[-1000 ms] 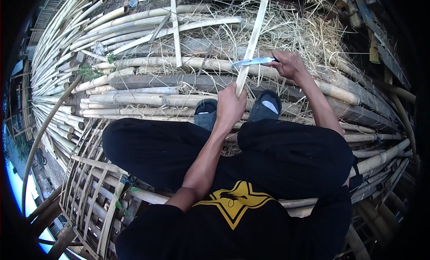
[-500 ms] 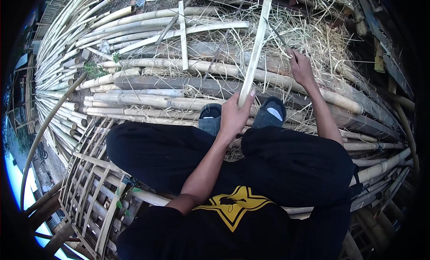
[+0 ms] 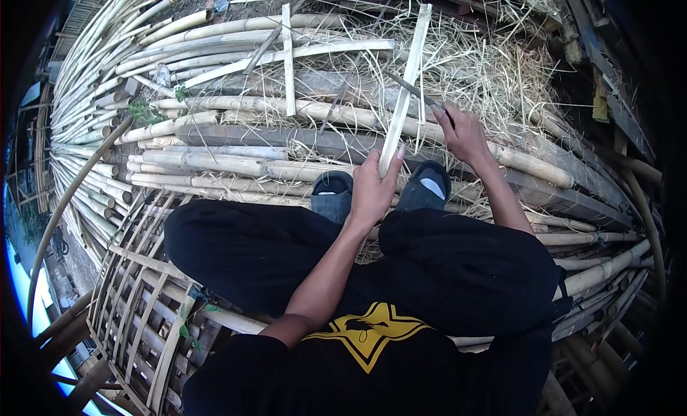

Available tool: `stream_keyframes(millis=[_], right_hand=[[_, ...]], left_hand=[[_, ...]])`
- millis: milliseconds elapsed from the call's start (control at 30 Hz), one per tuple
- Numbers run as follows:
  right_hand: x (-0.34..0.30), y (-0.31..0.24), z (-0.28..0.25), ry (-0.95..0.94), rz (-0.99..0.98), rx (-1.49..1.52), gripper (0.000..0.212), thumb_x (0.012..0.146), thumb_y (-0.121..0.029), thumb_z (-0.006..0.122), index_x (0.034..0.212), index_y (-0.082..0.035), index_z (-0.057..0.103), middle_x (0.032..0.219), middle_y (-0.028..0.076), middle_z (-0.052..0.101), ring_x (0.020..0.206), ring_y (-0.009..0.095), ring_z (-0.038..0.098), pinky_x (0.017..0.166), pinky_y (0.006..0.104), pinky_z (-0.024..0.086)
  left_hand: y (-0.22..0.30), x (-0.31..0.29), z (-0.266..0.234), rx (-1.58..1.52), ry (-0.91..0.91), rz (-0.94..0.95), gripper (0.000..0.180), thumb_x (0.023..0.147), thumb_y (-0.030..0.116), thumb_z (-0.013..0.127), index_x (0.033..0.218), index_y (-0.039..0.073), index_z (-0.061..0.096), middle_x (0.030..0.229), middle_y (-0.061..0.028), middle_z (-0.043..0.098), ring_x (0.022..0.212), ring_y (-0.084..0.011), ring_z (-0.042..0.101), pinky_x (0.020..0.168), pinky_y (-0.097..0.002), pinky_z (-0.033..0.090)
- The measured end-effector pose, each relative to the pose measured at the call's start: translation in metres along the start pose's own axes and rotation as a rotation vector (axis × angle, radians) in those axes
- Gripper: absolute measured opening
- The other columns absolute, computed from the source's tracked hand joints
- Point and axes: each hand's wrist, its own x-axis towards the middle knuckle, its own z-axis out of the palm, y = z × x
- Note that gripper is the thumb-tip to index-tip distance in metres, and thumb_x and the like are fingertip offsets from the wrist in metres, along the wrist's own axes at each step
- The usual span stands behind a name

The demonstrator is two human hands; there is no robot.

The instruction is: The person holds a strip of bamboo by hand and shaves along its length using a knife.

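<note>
Between thumb and fingers, my left hand grips the near end of a flat, pale bamboo strip, which points away from me over the bamboo poles. My right hand is closed around the handle of a knife. Its thin dark blade crosses the strip around mid-length, pointing up and to the left. Whether the edge bites into the strip is too small to tell. Beneath the strip lie thin shavings in a loose heap.
Left of the strip, two split bamboo pieces lie crossed. Stacked bamboo poles spread leftward, and a woven bamboo lattice stands at lower left. My sandalled feet rest close by the left hand. A dark wooden beam runs at right.
My right hand has come nearer, down and left, drawing the knife from beside the far part of the strip to across its middle. The left hand keeps hold of the strip.
</note>
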Motion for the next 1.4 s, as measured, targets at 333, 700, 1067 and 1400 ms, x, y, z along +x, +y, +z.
stream_keyframes(millis=[333, 700, 1067, 1400], right_hand=[[0.030, 0.024, -0.030, 0.057, -0.082, -0.223, 0.040, 0.096, -0.042, 0.047, 0.083, -0.005, 0.056, 0.056, 0.020, 0.055, 0.057, 0.042, 0.057, 0.052, 0.0496, 0.043], [0.057, 0.091, -0.068, -0.008, -0.313, -0.540, 0.044, 0.094, -0.051, 0.046, 0.087, -0.008, 0.055, 0.056, 0.018, 0.056, 0.058, 0.040, 0.059, 0.055, 0.0503, 0.044], [0.054, 0.138, -0.109, 0.056, -0.094, -0.674, 0.053, 0.094, -0.054, 0.043, 0.084, -0.005, 0.060, 0.061, 0.020, 0.059, 0.066, 0.040, 0.062, 0.063, 0.0512, 0.048], [0.055, 0.109, -0.059, -0.484, 0.644, 0.416, 0.066, 0.092, -0.062, 0.042, 0.082, 0.002, 0.057, 0.058, 0.015, 0.052, 0.053, 0.030, 0.045, 0.059, 0.0419, 0.041]], left_hand=[[0.021, -0.012, -0.003, 0.131, -0.096, -0.061, 0.043, 0.092, 0.036, 0.061, 0.086, -0.006, 0.056, 0.057, -0.0174, 0.057, 0.047, -0.0234, 0.055, 0.048, -0.0376, 0.042], [0.015, -0.010, -0.001, 0.094, -0.268, -0.159, 0.044, 0.092, 0.040, 0.061, 0.084, -0.003, 0.058, 0.060, -0.0066, 0.052, 0.054, -0.0103, 0.044, 0.049, -0.0313, 0.037], [0.013, -0.022, -0.001, 0.084, -0.380, -0.165, 0.043, 0.095, 0.041, 0.057, 0.091, -0.002, 0.062, 0.063, -0.0020, 0.049, 0.060, -0.0086, 0.041, 0.055, -0.0286, 0.038], [0.010, -0.014, -0.007, 0.065, -0.267, -0.155, 0.047, 0.097, 0.040, 0.052, 0.084, -0.006, 0.055, 0.059, -0.0103, 0.045, 0.056, -0.0139, 0.039, 0.053, -0.0344, 0.036]])
